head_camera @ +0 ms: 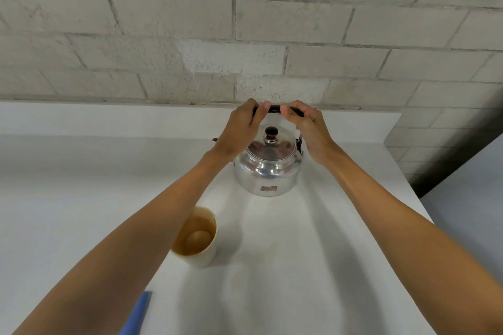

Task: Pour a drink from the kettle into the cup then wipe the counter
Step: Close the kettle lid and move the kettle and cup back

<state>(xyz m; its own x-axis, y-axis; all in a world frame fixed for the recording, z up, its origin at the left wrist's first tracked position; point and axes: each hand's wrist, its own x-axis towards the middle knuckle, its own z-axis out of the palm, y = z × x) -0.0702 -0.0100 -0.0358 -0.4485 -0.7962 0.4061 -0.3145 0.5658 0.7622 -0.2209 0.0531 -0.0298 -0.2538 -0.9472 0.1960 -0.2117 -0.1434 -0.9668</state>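
Nearest me, a blue cloth (138, 313) peeks out under my left forearm, probably parked there for the wipe, though I see only its corner. Just beyond it the cup (197, 236) stands upright, already holding brownish drink, near the kettle (268, 164) but apart from it. The kettle rests upright on the counter (340, 239) by the back wall. My left hand (242, 128) and right hand (307, 128) are both curled tight round its black handle (274, 109), one at each end, which I take for steadying a heavy pot.
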